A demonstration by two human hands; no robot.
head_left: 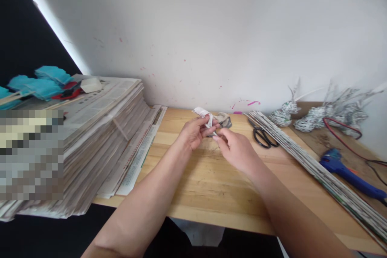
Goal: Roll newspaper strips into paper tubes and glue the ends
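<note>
Over the middle of the wooden table point(208, 185), both hands meet at a small strip of printed white paper point(202, 111), which looks like newspaper. My left hand point(196, 131) has its fingers closed around the strip, and one end sticks up past the fingertips. The thumb and forefinger of my right hand point(234, 145) pinch the lower end of the same paper. Just behind the fingers lies a crumpled beige and grey cloth point(224, 120), partly hidden by the hands.
A tall newspaper stack point(121, 100) stands left, bearing blue packets point(45, 84). To the right are black-handled scissors point(262, 137), a bundle of rolled paper sticks point(305, 161), a blue glue gun point(347, 173) with a cord, and several woven paper figures point(284, 113) by the wall.
</note>
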